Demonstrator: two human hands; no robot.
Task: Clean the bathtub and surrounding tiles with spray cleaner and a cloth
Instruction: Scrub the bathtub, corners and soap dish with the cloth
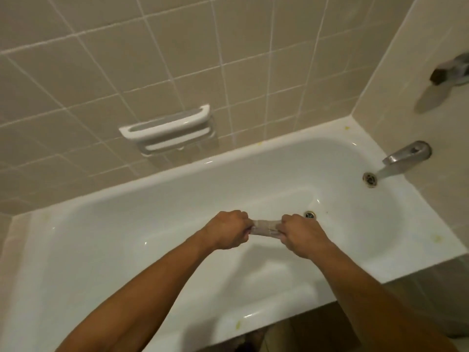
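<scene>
A white bathtub (177, 199) fills the middle of the head view, with beige wall tiles (127, 59) behind it. Both my arms reach out over the tub. My left hand (228, 232) and my right hand (302, 235) are each closed around one end of a rolled, twisted grey cloth (265, 227), held taut between them above the tub floor near the drain (310, 214). No spray bottle is in view.
A white soap holder (167, 125) juts from the back wall. A metal spout (406, 153) and the overflow fitting (369, 179) sit at the right end, with a tap handle (451, 69) higher up. Yellowish spots mark the tub rim (437, 238).
</scene>
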